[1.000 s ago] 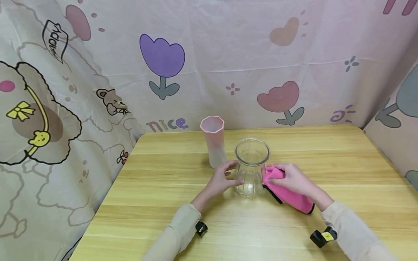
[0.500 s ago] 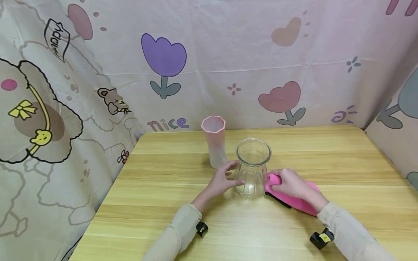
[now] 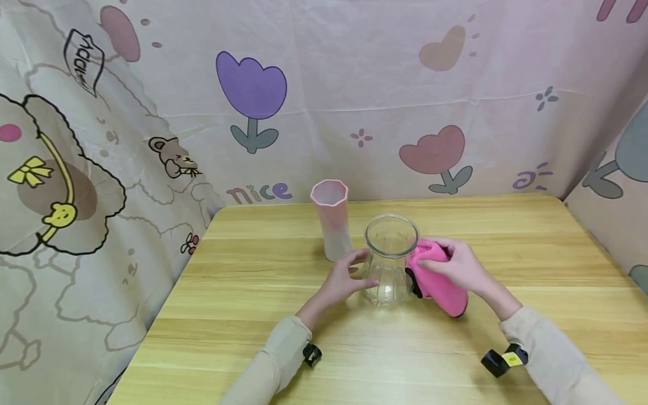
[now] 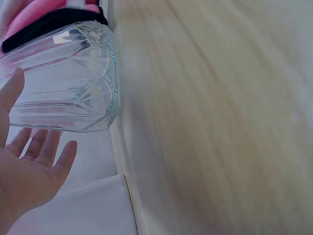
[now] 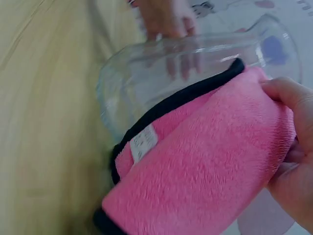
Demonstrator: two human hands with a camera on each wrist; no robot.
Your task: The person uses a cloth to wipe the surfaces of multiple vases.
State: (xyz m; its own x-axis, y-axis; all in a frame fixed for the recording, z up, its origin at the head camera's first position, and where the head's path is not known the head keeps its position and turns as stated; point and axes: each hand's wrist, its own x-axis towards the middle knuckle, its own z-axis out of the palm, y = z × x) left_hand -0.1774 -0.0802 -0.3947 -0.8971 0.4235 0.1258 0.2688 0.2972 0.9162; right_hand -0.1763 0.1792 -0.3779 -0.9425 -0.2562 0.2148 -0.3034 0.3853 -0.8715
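Observation:
A clear glass vase [image 3: 388,270] with a wide round rim stands upright on the wooden table. My left hand [image 3: 341,279] steadies its left side, thumb in front and fingers toward the far side; the fingers [image 5: 178,58] show through the glass in the right wrist view. On the other side, my right hand [image 3: 463,267] grips a pink towel [image 3: 442,287] with black edging and holds it against the vase wall. The folded towel [image 5: 205,161] hangs down from the thumb and fingers and shows a small white label [image 5: 143,142].
A tall pink-and-white vase [image 3: 334,225] with an angular rim stands just behind and left of the glass one. The wooden table [image 3: 243,270] ends at a printed cloth backdrop [image 3: 324,112]. Black wrist cameras [image 3: 312,355] sit on both sleeves.
The right hand slid down along the vase's right side with the towel, then came back up higher than before. The left hand and both vases stay in place.

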